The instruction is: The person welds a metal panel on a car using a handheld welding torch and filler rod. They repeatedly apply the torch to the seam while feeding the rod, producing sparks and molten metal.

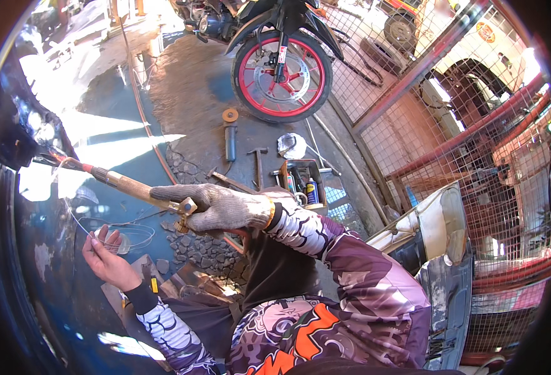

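My right hand (pixel 228 207), in a grey knit glove, is wrapped round the valve end of a gas welding torch (pixel 128 186) with a tan handle and brass fittings. The torch points left, its front end close to a dark metal part (pixel 22 134) at the left edge; glare there hides whether a flame burns. Lower left, my bare left hand (pixel 111 262) pinches a thin filler wire (pixel 76 220) between thumb and fingers. The wire rises toward the torch's front end, and loose loops of it (pixel 152 236) hang beside the hand.
Ahead stands a motorcycle wheel (pixel 242 84) with a red rim. An angle grinder (pixel 230 142), a hammer (pixel 258 167) and an open toolbox (pixel 323 185) lie on the floor. A hose (pixel 141 106) runs past broken stones (pixel 203 253). Wire mesh fencing (pixel 407 125) and a vehicle panel (pixel 441 228) stand right.
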Motion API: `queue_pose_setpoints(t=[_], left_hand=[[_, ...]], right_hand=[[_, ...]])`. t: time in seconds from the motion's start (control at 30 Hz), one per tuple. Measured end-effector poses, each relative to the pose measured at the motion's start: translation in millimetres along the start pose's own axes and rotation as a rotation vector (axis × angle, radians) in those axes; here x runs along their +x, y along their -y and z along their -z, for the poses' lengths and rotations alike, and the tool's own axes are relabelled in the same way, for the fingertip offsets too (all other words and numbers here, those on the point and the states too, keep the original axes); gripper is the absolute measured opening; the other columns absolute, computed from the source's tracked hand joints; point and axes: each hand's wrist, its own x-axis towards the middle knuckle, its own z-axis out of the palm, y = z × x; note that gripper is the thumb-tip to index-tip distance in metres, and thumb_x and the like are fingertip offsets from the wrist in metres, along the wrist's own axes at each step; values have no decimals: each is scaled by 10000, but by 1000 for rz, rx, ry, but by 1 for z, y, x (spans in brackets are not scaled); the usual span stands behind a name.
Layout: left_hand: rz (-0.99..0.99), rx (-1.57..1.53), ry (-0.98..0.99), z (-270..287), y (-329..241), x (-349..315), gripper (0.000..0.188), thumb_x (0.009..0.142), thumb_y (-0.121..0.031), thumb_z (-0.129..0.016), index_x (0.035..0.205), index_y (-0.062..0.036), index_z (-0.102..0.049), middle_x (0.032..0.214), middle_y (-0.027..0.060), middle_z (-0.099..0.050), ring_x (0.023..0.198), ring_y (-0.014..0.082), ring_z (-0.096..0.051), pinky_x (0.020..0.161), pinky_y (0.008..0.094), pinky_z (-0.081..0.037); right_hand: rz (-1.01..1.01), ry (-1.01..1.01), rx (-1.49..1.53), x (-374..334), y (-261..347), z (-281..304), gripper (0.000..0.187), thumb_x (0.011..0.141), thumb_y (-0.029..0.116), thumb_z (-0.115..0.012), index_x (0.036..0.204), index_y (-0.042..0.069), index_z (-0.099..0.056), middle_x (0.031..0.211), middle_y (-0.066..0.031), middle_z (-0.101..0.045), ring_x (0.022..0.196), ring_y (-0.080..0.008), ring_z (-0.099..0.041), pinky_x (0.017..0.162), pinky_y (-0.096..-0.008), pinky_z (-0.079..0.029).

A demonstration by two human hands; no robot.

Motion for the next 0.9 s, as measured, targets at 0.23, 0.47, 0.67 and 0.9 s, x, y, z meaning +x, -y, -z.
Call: queue_pose_setpoints(t=[0.23,0.47,0.67,0.9], left_hand=[[9,38,-15,0,0,0,293,1197,-233,-450,1373,-19,-545,1254,198,-756,978,279,-789,838,341,-616],[-3,20,-5,1,4,4,263,1196,-227,-455,1341,-24,-538,1267,183,-758,974,264,-785,827,334,-611],[-15,27,-4,1,5,3,269,1196,-230,-451,1339,-17,-535,1257,190,-761,968,270,-786,824,341,-616],[-21,38,-8,1,3,4,278,1197,-233,-445,1346,-14,-533,1244,200,-764,960,278,-788,808,346,-617]], right_hand=[[46,-12,7,-1,-3,-2,837,936,84,-677,1719,184,-398,912,-23,-666,635,-77,-649,522,-252,-523],[108,30,15,8,-20,1,868,932,97,-643,1741,169,-339,882,-15,-670,642,-84,-654,516,-256,-525],[152,3,-37,11,-24,0,848,940,95,-637,1736,166,-351,846,-23,-674,597,-86,-635,495,-262,-509],[98,-17,-31,2,-12,-1,840,932,94,-655,1724,164,-384,819,-40,-679,577,-99,-639,512,-277,-504]])
